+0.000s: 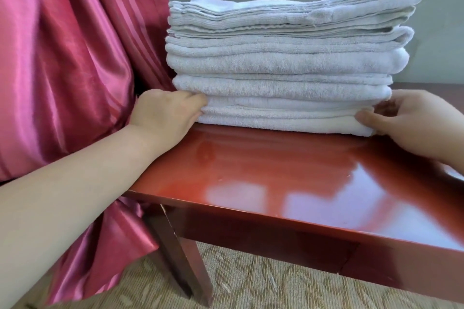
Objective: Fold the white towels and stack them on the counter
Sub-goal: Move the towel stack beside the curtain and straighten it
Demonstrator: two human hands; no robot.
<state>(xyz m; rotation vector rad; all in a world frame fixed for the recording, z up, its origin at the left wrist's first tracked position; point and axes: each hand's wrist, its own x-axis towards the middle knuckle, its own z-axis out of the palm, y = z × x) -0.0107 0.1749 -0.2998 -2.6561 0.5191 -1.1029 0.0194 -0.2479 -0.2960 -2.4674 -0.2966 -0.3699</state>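
- On the far side of the table (276, 170), against the wall (439, 45), we see the stack of towels (283, 65): many folded white layers, the lower ones thick and even, the top few thin, with their right ends lifting
- The stack sits flat on the glossy red top, and the near part of that top shows only reflections
- We note the left hand (163, 113) at the stack's lower left end; its fingers are curled in against the lowest layers and grip them, with the fingertips hidden in the cloth
- We note the right hand (411, 120) at the lower right end; the thumb (366, 120) lies on the front of the lowest layer and the fingers wrap round the end, so the layers are pinched between them
- The left forearm crosses the table's left edge
- A shiny pink curtain (70, 57) hangs just left of the stack, touching or nearly touching its left end; we cannot tell which
- Patterned beige carpet (263, 281) shows under the table
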